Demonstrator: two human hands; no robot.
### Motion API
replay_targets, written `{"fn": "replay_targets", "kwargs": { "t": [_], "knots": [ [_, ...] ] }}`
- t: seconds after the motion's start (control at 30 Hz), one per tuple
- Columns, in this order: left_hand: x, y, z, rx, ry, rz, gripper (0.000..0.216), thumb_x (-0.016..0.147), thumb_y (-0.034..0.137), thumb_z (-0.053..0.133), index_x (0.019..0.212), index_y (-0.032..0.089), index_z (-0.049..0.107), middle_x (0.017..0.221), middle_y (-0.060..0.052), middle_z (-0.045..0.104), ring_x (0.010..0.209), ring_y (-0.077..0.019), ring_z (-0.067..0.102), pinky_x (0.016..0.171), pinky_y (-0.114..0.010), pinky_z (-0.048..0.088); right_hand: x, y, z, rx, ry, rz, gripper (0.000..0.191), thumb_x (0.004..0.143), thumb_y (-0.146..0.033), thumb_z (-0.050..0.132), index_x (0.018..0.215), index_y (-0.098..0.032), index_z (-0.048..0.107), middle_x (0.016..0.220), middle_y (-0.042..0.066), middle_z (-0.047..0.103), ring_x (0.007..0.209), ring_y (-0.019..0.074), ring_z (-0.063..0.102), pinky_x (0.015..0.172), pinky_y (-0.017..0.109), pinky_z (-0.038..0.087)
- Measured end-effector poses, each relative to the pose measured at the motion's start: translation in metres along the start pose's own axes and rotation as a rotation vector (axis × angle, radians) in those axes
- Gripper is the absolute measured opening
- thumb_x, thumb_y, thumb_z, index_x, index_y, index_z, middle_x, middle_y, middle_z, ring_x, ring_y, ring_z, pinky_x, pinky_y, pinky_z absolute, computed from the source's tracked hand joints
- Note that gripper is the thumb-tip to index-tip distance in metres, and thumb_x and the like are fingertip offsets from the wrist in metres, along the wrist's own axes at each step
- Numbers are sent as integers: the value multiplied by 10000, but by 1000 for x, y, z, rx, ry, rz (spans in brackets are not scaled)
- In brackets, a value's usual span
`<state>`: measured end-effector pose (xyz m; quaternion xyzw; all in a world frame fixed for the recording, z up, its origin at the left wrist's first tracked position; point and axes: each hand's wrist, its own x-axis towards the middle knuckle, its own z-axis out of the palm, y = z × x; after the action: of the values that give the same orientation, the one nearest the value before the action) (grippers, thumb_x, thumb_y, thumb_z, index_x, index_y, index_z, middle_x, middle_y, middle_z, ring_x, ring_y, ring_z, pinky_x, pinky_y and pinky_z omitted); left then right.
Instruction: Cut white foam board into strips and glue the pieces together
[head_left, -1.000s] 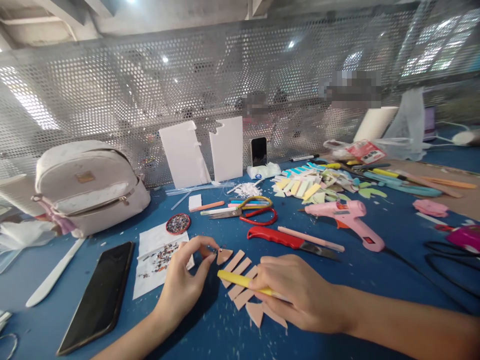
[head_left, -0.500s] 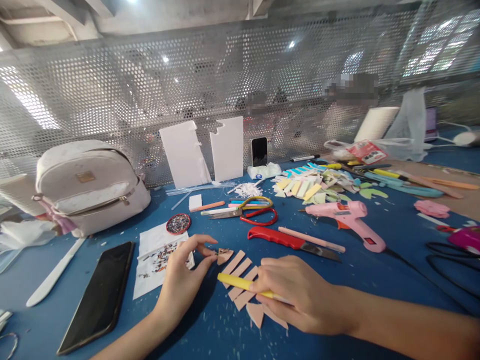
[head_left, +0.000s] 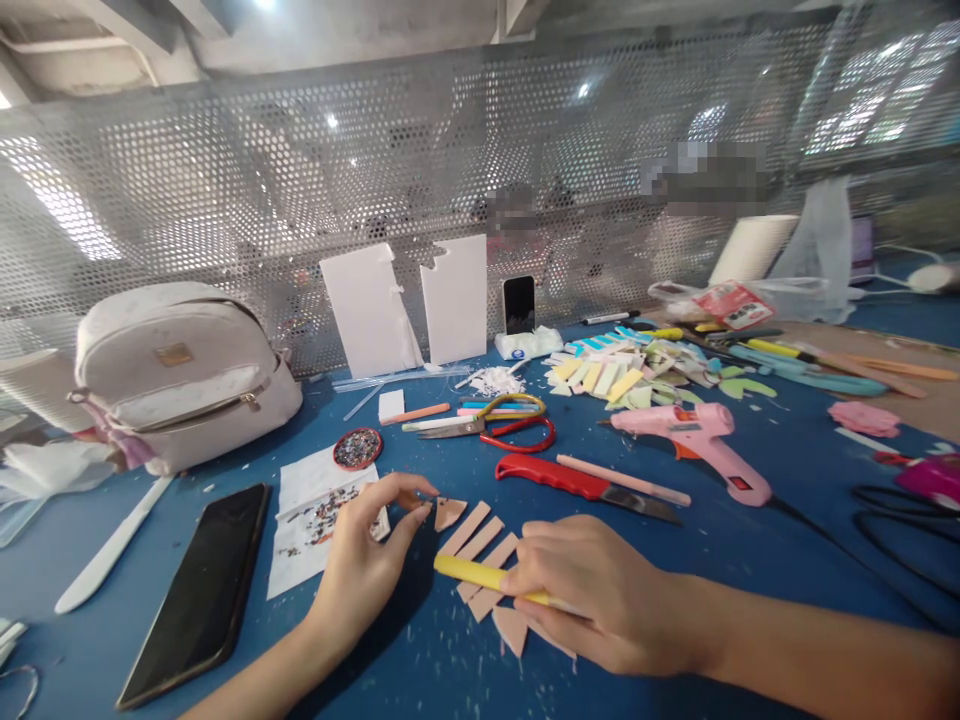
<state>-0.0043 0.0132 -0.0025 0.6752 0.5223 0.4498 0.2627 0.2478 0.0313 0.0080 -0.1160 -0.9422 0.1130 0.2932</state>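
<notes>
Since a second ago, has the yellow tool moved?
Yes, slightly: the yellow tool in the right hand slid toward the person, away from the red knife.

Left hand (head_left: 360, 572) and right hand (head_left: 596, 600) bare, slim fingers, forearms uncovered to the frame edge

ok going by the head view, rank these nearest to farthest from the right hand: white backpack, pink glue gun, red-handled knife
From the right hand, holding the yellow tool:
1. red-handled knife, just beyond it
2. pink glue gun, farther back, to the right
3. white backpack, far left
</notes>
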Motion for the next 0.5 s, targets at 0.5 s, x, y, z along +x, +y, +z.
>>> {"fn": "replay_targets", "kwargs": {
  "t": [0.5],
  "knots": [
    [10, 0, 6, -361, -1, -113, 308, 779, 184, 669, 1038, 212, 506, 771, 30, 715, 716, -141, 664, 731, -288, 495, 4, -12, 8, -6, -242, -140, 269, 931, -361, 502, 1126, -188, 571, 955, 67, 612, 806, 198, 536, 737, 338, 382]
  ]
}}
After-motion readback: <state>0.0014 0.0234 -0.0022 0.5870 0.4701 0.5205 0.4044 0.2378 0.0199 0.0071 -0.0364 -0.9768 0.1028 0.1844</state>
